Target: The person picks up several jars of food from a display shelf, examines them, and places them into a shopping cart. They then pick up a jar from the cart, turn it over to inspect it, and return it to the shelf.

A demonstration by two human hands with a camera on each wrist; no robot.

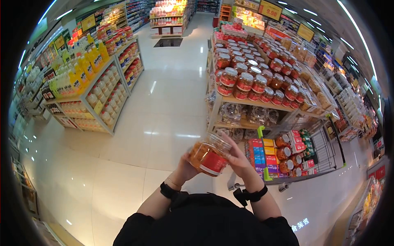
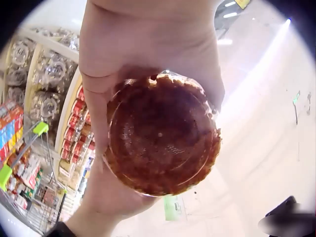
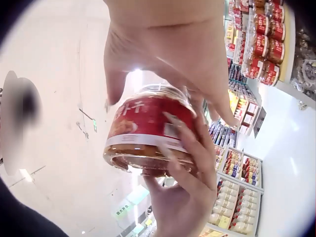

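A clear jar with a red label and orange-brown food is held tilted in front of my body, between both hands. My left hand grips its lower body; in the right wrist view those fingers curl round the side over the label. My right hand holds the jar at its lid end, thumb and fingers spread about it. The left wrist view looks straight at the jar's round bottom, with dark reddish contents showing through. Part of each hand is hidden behind the jar.
A shopping cart with colourful boxes and several similar jars stands at right. Behind it, a display shelf carries stacked red-label jars. Left of the aisle is a shelf of yellow bottles and pale jars. Glossy floor lies between.
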